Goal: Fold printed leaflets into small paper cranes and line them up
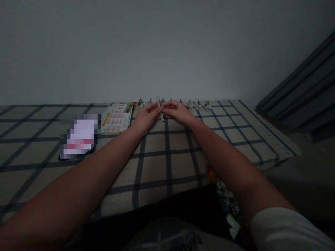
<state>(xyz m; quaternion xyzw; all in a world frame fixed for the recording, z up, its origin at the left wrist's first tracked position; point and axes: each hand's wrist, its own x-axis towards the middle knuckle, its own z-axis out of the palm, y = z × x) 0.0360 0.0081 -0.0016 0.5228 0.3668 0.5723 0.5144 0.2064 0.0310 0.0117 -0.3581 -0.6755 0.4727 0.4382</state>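
Note:
Over the far part of the checked tablecloth, my left hand (pixel 146 118) and my right hand (pixel 179 111) meet. Their fingertips pinch a narrow folded strip of printed paper (pixel 162 117), whose ends stick out above and below the fingers. Behind the hands, several small pointed folded paper pieces (pixel 197 104) stand in a row near the wall, some partly hidden by my fingers. To the left of my left hand lies a stack of printed sheets (pixel 116 119) with orange blocks on it.
A bright, blurred-out phone-like screen (pixel 82 132) lies on the checked tablecloth (pixel 154 167) at left. Crumpled-looking printed material (pixel 226 197) shows below my right forearm. A pale wall (pixel 167 48) rises behind the table; dark curtain-like folds (pixel 303 87) hang at right.

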